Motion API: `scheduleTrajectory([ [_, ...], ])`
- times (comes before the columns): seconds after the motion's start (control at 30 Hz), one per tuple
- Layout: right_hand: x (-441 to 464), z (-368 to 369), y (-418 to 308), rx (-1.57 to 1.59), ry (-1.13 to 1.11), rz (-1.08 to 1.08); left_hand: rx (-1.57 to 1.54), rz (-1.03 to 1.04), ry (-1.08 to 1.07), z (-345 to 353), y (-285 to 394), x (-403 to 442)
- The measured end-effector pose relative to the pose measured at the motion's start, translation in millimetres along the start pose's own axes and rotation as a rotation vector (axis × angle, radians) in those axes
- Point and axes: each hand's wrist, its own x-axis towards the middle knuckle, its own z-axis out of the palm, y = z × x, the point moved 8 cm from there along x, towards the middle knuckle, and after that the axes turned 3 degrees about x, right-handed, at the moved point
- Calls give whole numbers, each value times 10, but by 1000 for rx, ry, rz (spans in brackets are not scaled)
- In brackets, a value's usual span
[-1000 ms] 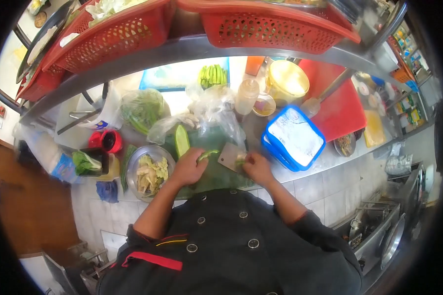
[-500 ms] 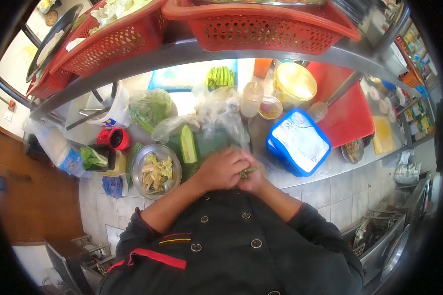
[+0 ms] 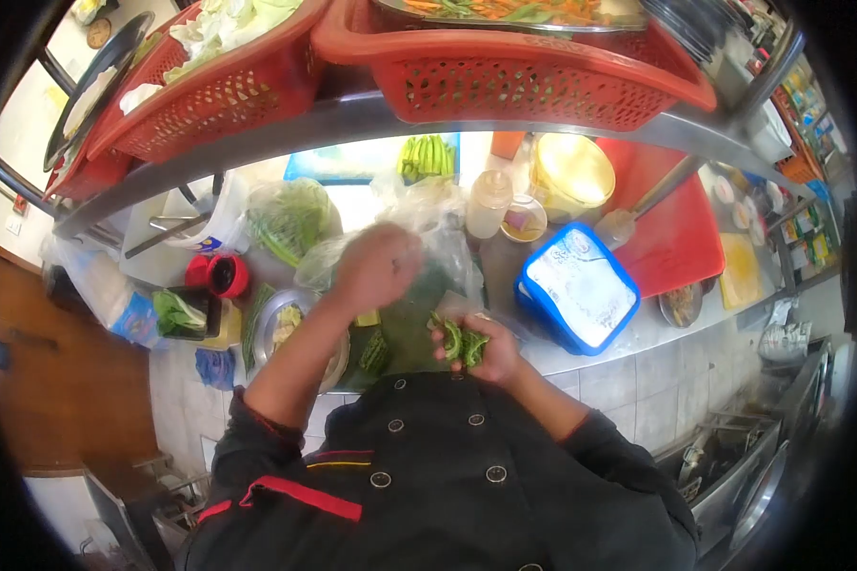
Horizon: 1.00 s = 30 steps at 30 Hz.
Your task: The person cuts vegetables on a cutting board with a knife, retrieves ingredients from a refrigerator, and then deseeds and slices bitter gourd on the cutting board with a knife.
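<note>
My left hand [image 3: 381, 270] is raised over the left part of the green cutting board [image 3: 417, 333], smeared by motion, its fingers unclear. It covers the spot where a halved long green vegetable lay. Close to my body, my right hand [image 3: 490, 354] is closed round dark green, bumpy vegetable pieces [image 3: 465, 344]. A pale flat thing shows by its fingertips, too unclear to name. A dark green bumpy piece [image 3: 374, 354] lies on the board. Left of it, my forearm partly hides a metal bowl [image 3: 265, 322] of pale cut vegetables. Clear plastic bags [image 3: 438, 224] lie behind the board.
A blue-rimmed tub [image 3: 581, 285] stands right of the board, beside a red tray [image 3: 671, 228]. Behind are a squeeze bottle [image 3: 489, 205] and a yellowish bucket [image 3: 571, 176]. Red baskets [image 3: 543, 81] sit on the shelf above. A bag of greens [image 3: 290, 219] lies left.
My hands were together over the board's front edge; now they are apart. The left has moved up and left, while the right stays low, showing the green pieces in it.
</note>
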Motion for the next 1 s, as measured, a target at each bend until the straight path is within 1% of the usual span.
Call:
scheduleTrajectory([
  [0.07, 0, 64, -40, -9, -9, -16, 158, -170, 343, -141, -310, 94],
  [0.13, 9, 174, -109, -27, -54, -48, 217, -197, 334, -23, -496, 165],
  [0.2, 31, 229, -178, -31, -67, -61, 294, -220, 261, 107, -685, 259],
  [0.23, 41, 261, -210, -28, -77, -71, 294, -213, 264, 46, -719, 334],
  [0.3, 53, 374, -318, -16, -77, -113, 108, -272, 359, -187, -839, 477],
  [0.33, 57, 455, -394, -8, -76, -145, 25, -253, 401, -353, -809, 573],
  [0.37, 63, 529, -461, -21, -32, -165, 5, -259, 387, -402, -878, 664],
  [0.43, 165, 652, -618, -65, -29, -179, -9, -266, 388, -512, -910, 755],
  [0.47, 208, 728, -700, -101, -21, -200, -323, -407, 285, -414, -1011, 787],
  [0.5, 234, 794, -792, -146, 12, -275, -638, -539, 172, -276, -1054, 788],
  [0.53, 283, 866, -842, -149, 7, -278, -636, -533, 175, -300, -1037, 790],
  [0.6, 344, 932, -1030, -195, 73, -377, -875, -430, 68, -227, -893, 846],
  [0.63, 387, 942, -1088, -170, 69, -415, -875, -424, 64, -264, -908, 879],
  [0.73, 418, 1066, -1174, -142, 77, -411, -770, -289, 159, -624, -981, 1035],
  [0.77, 410, 1084, -1170, -147, 76, -408, -771, -289, 164, -693, -969, 1061],
  [0.83, 412, 1137, -1158, -169, 49, -401, -945, -134, 476, -1137, -897, 1031],
  [0.87, 421, 1126, -1133, -173, 45, -398, -942, -133, 482, -1257, -754, 1029],
  [0.93, 424, 1041, -1051, -168, 51, -399, -1360, -159, 723, -1413, -668, 968],
  [0.97, 419, 1010, -1021, -169, 50, -397, -1359, -159, 726, -1416, -715, 929],
  [1.0, 420, 983, -972, -170, 48, -363, -1432, -289, 585, -1269, -819, 906],
])
